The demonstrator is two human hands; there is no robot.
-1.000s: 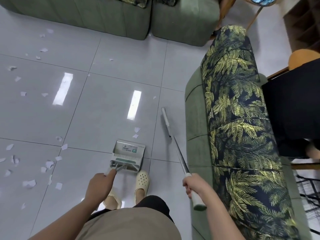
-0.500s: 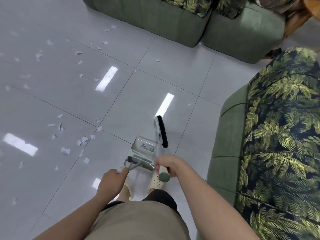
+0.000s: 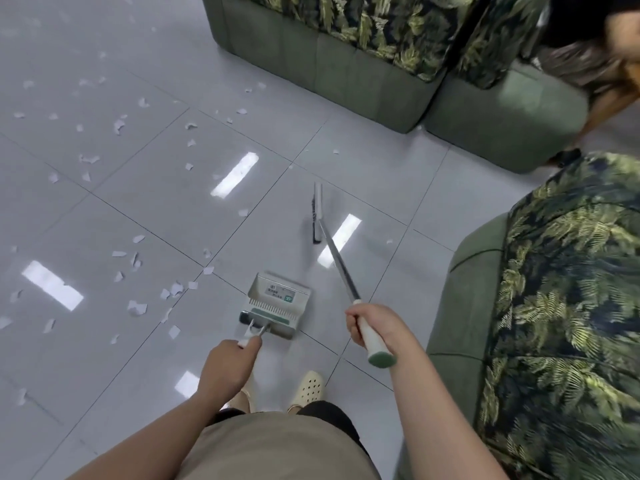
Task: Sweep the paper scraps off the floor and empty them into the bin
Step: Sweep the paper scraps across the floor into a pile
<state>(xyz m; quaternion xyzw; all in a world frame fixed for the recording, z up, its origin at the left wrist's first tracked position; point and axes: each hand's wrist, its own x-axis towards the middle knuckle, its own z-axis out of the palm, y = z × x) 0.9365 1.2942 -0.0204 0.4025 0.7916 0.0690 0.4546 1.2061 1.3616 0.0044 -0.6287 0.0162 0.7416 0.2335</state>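
Observation:
My left hand (image 3: 227, 367) grips the handle of a grey dustpan (image 3: 278, 299) that stands on the tiled floor just ahead of my feet. My right hand (image 3: 372, 323) grips the white end of a broom handle (image 3: 341, 268). The broom's black bristle head (image 3: 317, 216) rests on the floor beyond the dustpan, to its right. Several white paper scraps (image 3: 136, 308) lie scattered over the tiles to the left of the dustpan and farther back. No bin is in view.
A green sofa (image 3: 349, 71) with leaf-print cushions lines the back. Another sofa section (image 3: 561, 306) stands close on my right. A person (image 3: 595, 64) sits at the top right corner. My cream clogs (image 3: 310, 388) are below the dustpan.
My right hand has swung the broom out from beside the dustpan, so its head now lies farther forward and right. My view has turned left, showing more scraps.

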